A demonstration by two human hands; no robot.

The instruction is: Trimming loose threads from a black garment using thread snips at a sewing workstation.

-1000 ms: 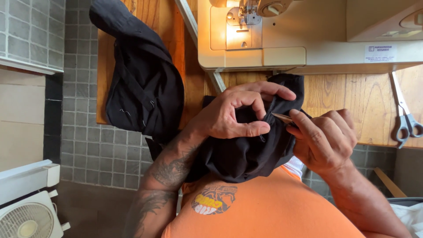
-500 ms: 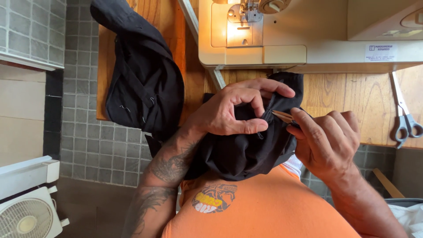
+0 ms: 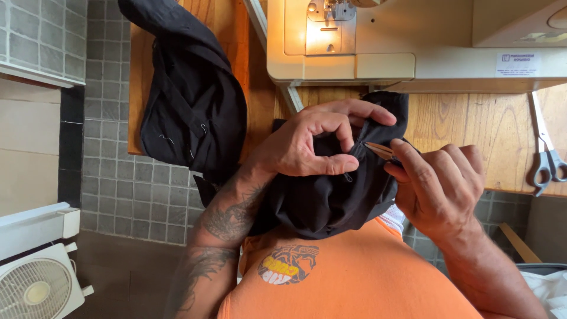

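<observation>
The black garment [image 3: 331, 195] hangs bunched over the wooden table [image 3: 472, 136] edge at the person's chest, pinched at its seam by the left hand [image 3: 307, 145], while the right hand [image 3: 437, 189] grips small snips [image 3: 379, 150], sewing machine [image 3: 413, 41] close behind.
</observation>
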